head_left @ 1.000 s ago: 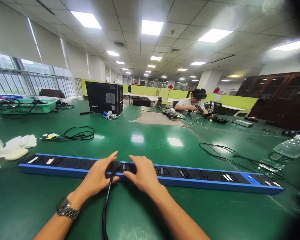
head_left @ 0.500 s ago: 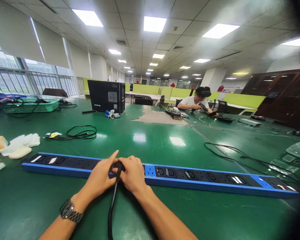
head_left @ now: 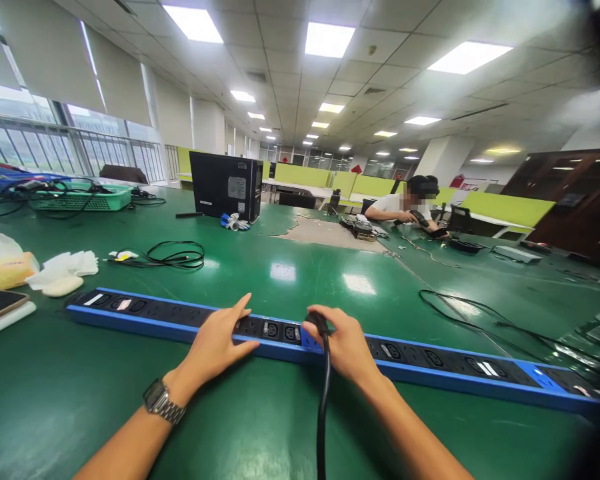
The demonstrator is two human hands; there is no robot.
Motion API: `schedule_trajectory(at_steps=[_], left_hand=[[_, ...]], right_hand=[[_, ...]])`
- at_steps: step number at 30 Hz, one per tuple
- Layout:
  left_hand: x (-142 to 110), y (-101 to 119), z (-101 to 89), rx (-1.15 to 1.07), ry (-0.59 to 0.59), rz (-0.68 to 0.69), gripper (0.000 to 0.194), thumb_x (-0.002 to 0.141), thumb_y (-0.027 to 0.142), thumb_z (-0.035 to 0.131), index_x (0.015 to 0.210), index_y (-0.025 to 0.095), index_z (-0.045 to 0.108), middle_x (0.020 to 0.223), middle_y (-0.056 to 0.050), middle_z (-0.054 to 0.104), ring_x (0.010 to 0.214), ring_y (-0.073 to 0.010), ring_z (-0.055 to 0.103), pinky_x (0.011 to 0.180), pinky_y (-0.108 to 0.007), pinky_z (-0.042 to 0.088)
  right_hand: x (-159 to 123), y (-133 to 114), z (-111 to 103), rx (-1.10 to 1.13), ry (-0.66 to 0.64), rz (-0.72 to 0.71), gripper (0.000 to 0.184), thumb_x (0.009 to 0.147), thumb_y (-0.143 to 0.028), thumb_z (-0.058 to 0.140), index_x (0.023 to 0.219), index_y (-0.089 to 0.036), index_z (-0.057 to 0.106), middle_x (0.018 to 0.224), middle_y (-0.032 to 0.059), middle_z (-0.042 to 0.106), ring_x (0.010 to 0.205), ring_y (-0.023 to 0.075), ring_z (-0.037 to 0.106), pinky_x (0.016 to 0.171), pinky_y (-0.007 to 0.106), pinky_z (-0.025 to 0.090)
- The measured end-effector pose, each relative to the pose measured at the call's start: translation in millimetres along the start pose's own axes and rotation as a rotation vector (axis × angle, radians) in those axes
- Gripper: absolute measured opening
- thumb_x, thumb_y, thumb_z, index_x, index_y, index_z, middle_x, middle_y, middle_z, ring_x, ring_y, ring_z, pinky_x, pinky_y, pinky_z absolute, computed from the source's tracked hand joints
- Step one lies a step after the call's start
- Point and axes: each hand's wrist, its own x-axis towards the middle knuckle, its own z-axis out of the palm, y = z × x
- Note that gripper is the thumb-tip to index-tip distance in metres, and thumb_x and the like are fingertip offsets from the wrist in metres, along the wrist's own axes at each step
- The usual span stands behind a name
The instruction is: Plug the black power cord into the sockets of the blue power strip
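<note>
A long blue power strip [head_left: 185, 333] with black socket panels lies across the green table in front of me. My right hand [head_left: 347, 343] grips a black plug [head_left: 317, 322] just above a blue socket section near the strip's middle; whether its pins are in a socket is hidden. From the plug a thick black cable [head_left: 323, 407] runs down toward me. My left hand [head_left: 223, 340], with a watch on the wrist, rests over the strip left of the plug, thumb and fingers apart and holding nothing.
Several things lie left: a phone [head_left: 3, 305], tissues [head_left: 70, 267], a coiled black cable [head_left: 173, 257] and a green basket [head_left: 90, 200]. Behind stand a black computer case [head_left: 225, 187] and gloves [head_left: 235, 223]. A person [head_left: 405, 207] works across the table. Another cable [head_left: 460, 313] lies right.
My right hand has moved right along the strip with the plug, away from my left hand. The left hand's fingers have spread and come off the plug. The view has shifted slightly.
</note>
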Motion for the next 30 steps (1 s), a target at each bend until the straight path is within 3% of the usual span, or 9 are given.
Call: schedule_trajectory(at_steps=[4,10,14,19,21,23,27,30], left_hand=[[0.5,2.0,2.4,0.014,0.014,-0.014,0.084,0.076,0.037,0.071,0.148,0.025,0.028,0.123,-0.008,0.067,0.114,-0.0282,0.059,0.098,-0.044,0.045],[0.3,-1.0,3.9,0.022,0.03,-0.043,0.073,0.081,0.043,0.065,0.144,0.024,0.036,0.122,-0.007,0.067,0.116,-0.0283,0.058,0.1,-0.047,0.044],[1.5,4.1,8.8,0.001,0.054,0.002,0.054,0.083,0.045,0.062,0.131,0.021,0.053,0.123,-0.009,0.066,0.115,-0.0286,0.059,0.101,-0.047,0.044],[6.1,41.4,29.2,-0.077,0.004,0.166,0.044,0.087,0.035,0.059,0.128,0.023,0.057,0.125,-0.009,0.065,0.114,-0.0265,0.058,0.101,-0.045,0.045],[11.6,60.4,40.1,-0.092,-0.018,0.202,0.048,0.086,0.03,0.06,0.133,0.024,0.052,0.125,-0.008,0.064,0.114,-0.0257,0.058,0.101,-0.045,0.044],[18.7,76.5,51.2,-0.085,-0.033,0.214,0.049,0.085,0.024,0.06,0.134,0.025,0.052,0.122,-0.007,0.065,0.111,-0.0248,0.059,0.1,-0.044,0.045],[29.7,93.8,68.1,-0.057,-0.03,0.163,0.036,0.084,0.013,0.057,0.118,0.023,0.064,0.108,-0.006,0.071,0.099,-0.0233,0.063,0.09,-0.039,0.05],[31.0,97.7,68.0,-0.122,0.063,0.156,0.033,0.085,0.014,0.056,0.116,0.022,0.064,0.109,-0.005,0.071,0.1,-0.0225,0.064,0.089,-0.037,0.05]], right_hand=[[-22.3,22.2,12.1,-0.054,-0.011,0.001,0.029,0.085,-0.037,0.061,0.11,-0.023,0.066,0.097,0.0074,0.069,0.09,0.0217,0.061,0.083,0.036,0.047],[-22.0,5.5,13.5,-0.193,-0.029,-0.037,0.026,0.086,-0.033,0.062,0.111,-0.025,0.065,0.099,0.0059,0.07,0.094,0.0221,0.06,0.086,0.036,0.044],[-25.5,1.1,8.0,-0.229,-0.064,-0.062,0.031,0.087,-0.034,0.06,0.117,-0.025,0.063,0.105,0.0063,0.07,0.098,0.022,0.06,0.091,0.038,0.042],[-32.8,5.9,4.6,-0.314,-0.091,0.069,0.074,0.078,-0.042,0.068,0.142,-0.016,0.041,0.129,0.0138,0.06,0.121,0.0273,0.052,0.108,0.048,0.031],[-34.5,12.4,0.6,-0.4,-0.104,0.144,0.085,0.069,-0.048,0.074,0.14,-0.013,0.043,0.135,0.0163,0.056,0.127,0.0324,0.047,0.111,0.055,0.023],[-35.6,19.8,-3.9,-0.473,-0.107,0.173,0.082,0.065,-0.051,0.075,0.134,-0.015,0.051,0.136,0.0158,0.055,0.128,0.0349,0.045,0.111,0.056,0.021],[-37.1,28.3,-7.7,-0.515,-0.082,0.139,0.072,0.067,-0.054,0.073,0.127,-0.018,0.056,0.133,0.013,0.058,0.124,0.0329,0.049,0.108,0.051,0.028],[-38.0,29.1,-6.4,-0.513,-0.066,0.126,0.073,0.066,-0.056,0.074,0.126,-0.019,0.057,0.13,0.0123,0.061,0.121,0.0325,0.051,0.107,0.05,0.029]])
